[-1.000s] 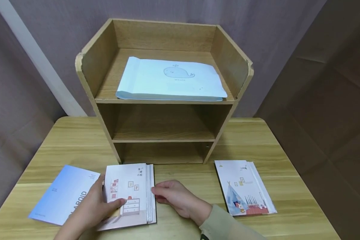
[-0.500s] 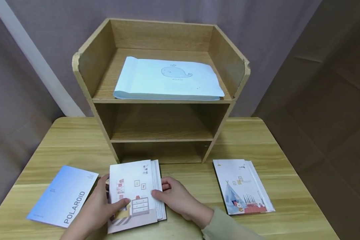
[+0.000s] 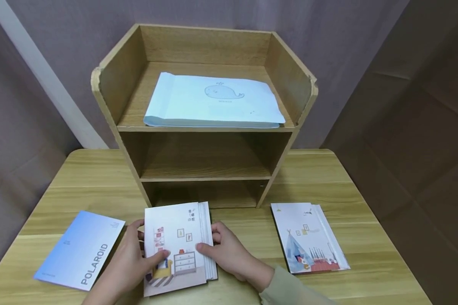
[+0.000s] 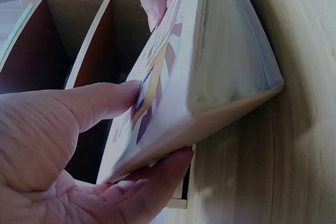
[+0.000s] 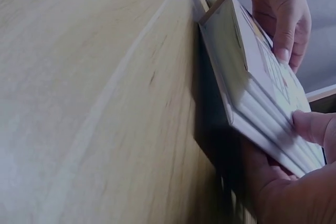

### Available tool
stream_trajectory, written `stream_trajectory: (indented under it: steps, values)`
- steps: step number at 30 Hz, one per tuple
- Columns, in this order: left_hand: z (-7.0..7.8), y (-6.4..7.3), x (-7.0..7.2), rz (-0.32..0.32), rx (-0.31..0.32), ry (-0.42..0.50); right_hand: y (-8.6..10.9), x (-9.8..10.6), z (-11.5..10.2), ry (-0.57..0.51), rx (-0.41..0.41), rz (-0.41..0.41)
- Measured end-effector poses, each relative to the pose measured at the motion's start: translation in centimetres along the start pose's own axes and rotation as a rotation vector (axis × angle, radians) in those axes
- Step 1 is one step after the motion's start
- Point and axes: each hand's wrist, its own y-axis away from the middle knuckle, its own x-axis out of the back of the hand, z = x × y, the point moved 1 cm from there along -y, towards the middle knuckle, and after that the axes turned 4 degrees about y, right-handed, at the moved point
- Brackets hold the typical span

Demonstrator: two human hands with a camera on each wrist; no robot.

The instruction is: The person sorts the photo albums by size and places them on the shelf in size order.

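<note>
Both hands hold a thick photo album (image 3: 175, 222) with a drawn room, a chest of drawers and picture frames on its white cover. My left hand (image 3: 131, 259) grips its left edge, thumb on the cover and fingers against the spine side. At the opposite edge my right hand (image 3: 229, 250) pinches it, thumb on top and fingers below. In the right wrist view the album (image 5: 252, 77) is tilted, partly raised off the table, and its layered page edges show. A similar album (image 3: 307, 241) with a tent drawing lies to the right.
A blue-white POLAROID booklet (image 3: 80, 250) lies at the left. Behind stands a wooden shelf (image 3: 206, 178) with several levels; a white whale-print packet (image 3: 213, 101) lies on its top. The wooden table (image 3: 248, 224) runs beneath everything.
The photo album has shifted to the right, away from the booklet, and both hands moved with it. My right hand went from touching its edge to pinching it with the thumb on top.
</note>
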Motion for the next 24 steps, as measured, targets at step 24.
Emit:
stream_trajectory:
  steps: [24]
  values:
    - [1.3,0.5,-0.3,0.070,-0.139,0.152,1.1,1.8,-0.5,-0.046,0.198,-0.068]
